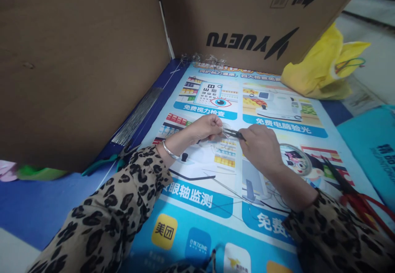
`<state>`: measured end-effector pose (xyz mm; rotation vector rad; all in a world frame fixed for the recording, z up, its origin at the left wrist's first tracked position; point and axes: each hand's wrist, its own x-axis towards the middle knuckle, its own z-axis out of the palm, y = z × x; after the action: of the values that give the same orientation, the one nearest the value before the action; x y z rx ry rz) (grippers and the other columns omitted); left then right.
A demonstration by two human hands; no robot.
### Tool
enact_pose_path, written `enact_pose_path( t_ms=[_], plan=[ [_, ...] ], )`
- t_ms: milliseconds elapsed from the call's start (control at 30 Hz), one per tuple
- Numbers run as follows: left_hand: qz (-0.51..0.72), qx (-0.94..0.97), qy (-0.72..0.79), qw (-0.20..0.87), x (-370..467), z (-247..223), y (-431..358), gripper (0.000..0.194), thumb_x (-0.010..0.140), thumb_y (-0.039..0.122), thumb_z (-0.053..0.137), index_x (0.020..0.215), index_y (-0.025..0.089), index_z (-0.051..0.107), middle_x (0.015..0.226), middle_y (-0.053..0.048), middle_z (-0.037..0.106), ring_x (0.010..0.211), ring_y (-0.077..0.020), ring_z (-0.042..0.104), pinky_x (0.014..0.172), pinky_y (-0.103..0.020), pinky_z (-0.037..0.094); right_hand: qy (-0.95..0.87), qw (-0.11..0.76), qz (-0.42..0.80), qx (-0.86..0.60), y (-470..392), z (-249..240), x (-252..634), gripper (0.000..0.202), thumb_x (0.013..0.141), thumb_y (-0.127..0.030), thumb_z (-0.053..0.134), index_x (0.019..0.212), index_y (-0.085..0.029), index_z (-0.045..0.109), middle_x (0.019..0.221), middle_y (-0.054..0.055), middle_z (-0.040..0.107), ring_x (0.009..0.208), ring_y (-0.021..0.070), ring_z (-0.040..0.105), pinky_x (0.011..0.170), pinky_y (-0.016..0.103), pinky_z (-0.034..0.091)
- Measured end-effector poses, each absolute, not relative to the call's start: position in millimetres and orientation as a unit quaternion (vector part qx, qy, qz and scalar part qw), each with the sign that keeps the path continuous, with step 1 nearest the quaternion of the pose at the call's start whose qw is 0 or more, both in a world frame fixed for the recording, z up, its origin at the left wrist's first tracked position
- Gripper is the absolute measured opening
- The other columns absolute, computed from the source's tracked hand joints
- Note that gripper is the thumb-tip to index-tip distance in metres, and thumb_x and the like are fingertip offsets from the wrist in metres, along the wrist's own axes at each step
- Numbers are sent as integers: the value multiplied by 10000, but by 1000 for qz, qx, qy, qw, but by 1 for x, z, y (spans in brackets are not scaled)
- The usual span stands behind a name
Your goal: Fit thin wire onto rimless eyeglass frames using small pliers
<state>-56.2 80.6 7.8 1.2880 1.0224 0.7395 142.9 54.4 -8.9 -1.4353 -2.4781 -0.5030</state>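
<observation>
My right hand [262,146] is closed around a pair of pliers [233,133], whose dark jaws point left. The jaw tips meet a thin wire piece [227,125] at the fingertips of my left hand [207,128]. That hand is pinched on the wire; its exact shape is too small to make out. Both hands are over a printed poster [237,170]. Loose straight wires [226,188] lie below them, and a coil of thin wire [273,192] sits under my right forearm.
Cardboard walls [247,13] stand behind and left. Small wire pieces [212,60] lie at the back. A wire bundle [138,118] and teal-handled tool [101,164] lie left. To the right are a yellow bag [314,73], a round clear-rimmed item [308,159], red-handled scissors [354,194] and a turquoise bag [370,137].
</observation>
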Motion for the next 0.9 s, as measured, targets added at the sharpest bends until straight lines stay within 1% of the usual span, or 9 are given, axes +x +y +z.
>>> enact_pose_path(
  t_ms=[200, 333, 500, 633, 800, 900],
  plan=[
    [319, 564, 456, 610, -56, 6, 81, 160, 762, 40, 528, 763, 174, 439, 462, 83, 477, 334, -30, 396, 380, -152, 254, -853, 86, -209, -470, 53, -5, 142, 189, 841, -198, 434, 796, -176, 617, 718, 63, 543, 714, 194, 407, 630, 325, 181],
    [324, 556, 459, 613, -55, 8, 79, 162, 761, 53, 536, 743, 177, 434, 432, 86, 472, 327, -37, 381, 357, -150, 227, -854, 70, -246, -454, 52, 0, 142, 199, 841, -155, 413, 757, -182, 590, 694, 60, 521, 693, 197, 383, 618, 331, 160],
    [317, 556, 468, 609, -54, 10, 77, 157, 763, 62, 535, 736, 180, 434, 405, 88, 478, 310, -37, 359, 344, -148, 196, -853, 71, -262, -445, 51, 1, 142, 188, 835, -136, 417, 743, -181, 574, 687, 61, 515, 696, 200, 382, 623, 333, 160],
    [326, 556, 458, 612, -55, 9, 78, 173, 754, 43, 535, 706, 172, 429, 412, 84, 487, 324, -33, 379, 364, -151, 246, -856, 56, -253, -447, 50, 2, 141, 187, 830, -125, 417, 752, -177, 578, 689, 65, 520, 695, 199, 391, 620, 333, 158],
    [313, 550, 469, 616, -55, 10, 78, 166, 763, 62, 534, 719, 179, 425, 405, 79, 492, 305, -34, 363, 344, -149, 187, -860, 43, -222, -457, 51, 4, 140, 205, 822, -115, 408, 766, -164, 599, 693, 82, 536, 686, 202, 394, 601, 333, 149],
    [314, 548, 463, 622, -56, 9, 78, 168, 762, 57, 532, 719, 178, 423, 394, 76, 484, 313, -39, 377, 351, -148, 209, -862, 46, -214, -456, 51, 3, 139, 227, 829, -118, 388, 770, -162, 602, 697, 86, 539, 695, 207, 401, 600, 331, 157]
  ],
)
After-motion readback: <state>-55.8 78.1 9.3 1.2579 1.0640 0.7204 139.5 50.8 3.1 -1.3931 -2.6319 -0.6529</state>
